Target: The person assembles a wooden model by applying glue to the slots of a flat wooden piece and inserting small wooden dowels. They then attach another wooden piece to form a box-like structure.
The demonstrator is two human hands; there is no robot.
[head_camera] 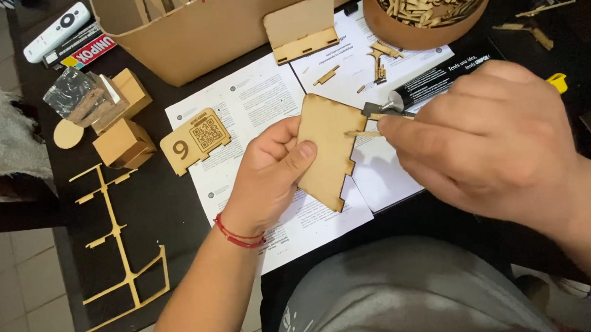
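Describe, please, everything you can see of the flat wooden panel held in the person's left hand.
The wooden panel is a thin, flat piece of pale brown laser-cut board, roughly rectangular, with dark scorched edges and notched tabs along its right side. The left hand grips its left edge, thumb on the face, holding it tilted above the printed instruction sheets. The right hand presses a small wooden stick against its right edge, near the glue tube nozzle.

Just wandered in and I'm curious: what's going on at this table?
A person's left hand holds a flat wooden panel upright over printed sheets. The right hand pinches a thin wooden stick against the panel's edge, with a black glue tube just behind. A bowl of small wooden pieces sits further back.
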